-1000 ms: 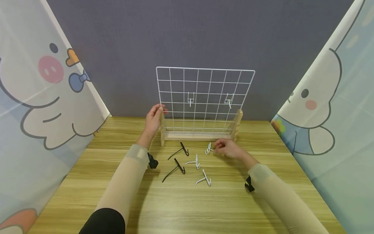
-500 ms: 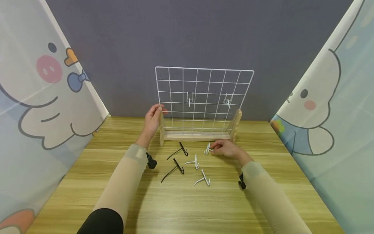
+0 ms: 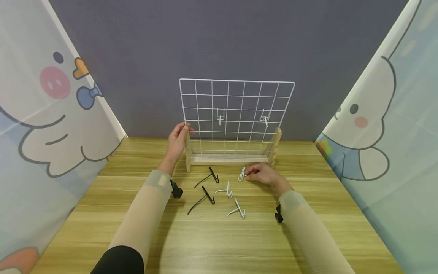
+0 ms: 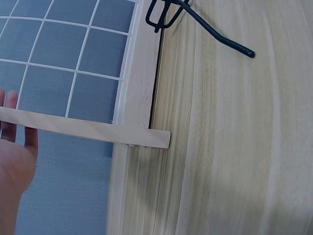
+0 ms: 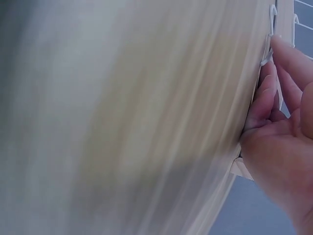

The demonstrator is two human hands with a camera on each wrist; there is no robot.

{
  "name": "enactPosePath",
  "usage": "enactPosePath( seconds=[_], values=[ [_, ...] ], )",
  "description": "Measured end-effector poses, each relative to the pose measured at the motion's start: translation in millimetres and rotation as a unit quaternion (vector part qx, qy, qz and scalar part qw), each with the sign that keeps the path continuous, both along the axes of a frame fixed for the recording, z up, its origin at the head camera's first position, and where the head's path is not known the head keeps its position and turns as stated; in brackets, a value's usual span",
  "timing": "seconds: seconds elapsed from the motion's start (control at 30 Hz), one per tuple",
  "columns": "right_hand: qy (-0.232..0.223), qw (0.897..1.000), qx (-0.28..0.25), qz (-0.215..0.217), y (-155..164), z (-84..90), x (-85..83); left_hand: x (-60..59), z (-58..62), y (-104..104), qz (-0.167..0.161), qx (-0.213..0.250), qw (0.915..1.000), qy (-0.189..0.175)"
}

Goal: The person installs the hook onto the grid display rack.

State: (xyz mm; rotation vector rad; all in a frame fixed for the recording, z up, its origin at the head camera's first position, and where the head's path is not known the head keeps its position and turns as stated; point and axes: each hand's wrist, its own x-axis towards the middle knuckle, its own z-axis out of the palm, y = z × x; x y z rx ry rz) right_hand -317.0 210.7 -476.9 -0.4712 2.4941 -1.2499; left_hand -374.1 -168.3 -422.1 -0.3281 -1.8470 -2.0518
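My left hand [image 3: 176, 142] grips the left wooden post [image 4: 83, 126] of a stand, fingers on one side and thumb on the other. The stand carries a tilted white wire grid [image 3: 236, 101]. At the stand's front right, my right hand [image 3: 265, 175] pinches the stem of a white display hook [image 3: 242, 174] between thumb and fingertips. The right wrist view has this white hook's wire end [image 5: 273, 22] just past the fingertips, close to the wooden base. Two more white hooks, one nearer the stand [image 3: 228, 189] and one in front [image 3: 237, 208], lie on the table.
Two black hooks, the back one [image 3: 209, 177] and the front one [image 3: 204, 198], lie left of the white ones. Two white hooks, left [image 3: 220, 116] and right [image 3: 265, 117], hang on the grid. A grey wall panel [image 3: 236, 42] stands behind the wooden table [image 3: 219, 243].
My right hand has moved a little left onto the white hook and pinches its stem. The left hand keeps its grip on the post. The head view has shifted slightly.
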Motion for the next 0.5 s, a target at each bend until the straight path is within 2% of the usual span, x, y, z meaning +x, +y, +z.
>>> enactPosePath(
  seconds=[0.5],
  values=[
    [0.007,1.0,0.03,-0.005,-1.7,1.6,2.1,1.8,0.5,0.8,0.001,0.005,0.9999,-0.01]
  ],
)
